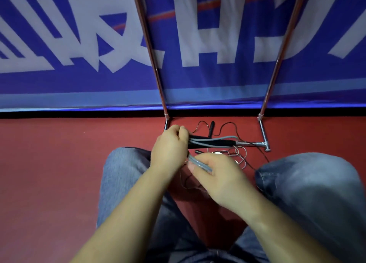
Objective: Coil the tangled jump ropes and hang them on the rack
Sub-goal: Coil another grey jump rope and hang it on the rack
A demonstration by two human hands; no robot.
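A crouching person's left hand (171,144) grips the black handles and folded loops of a thick grey jump rope (213,141), keeping the coil together, while the right hand (215,175) pinches its loose strand. Thin tangled ropes (235,153) lie on the red floor (59,163) by the chrome rack (263,132).
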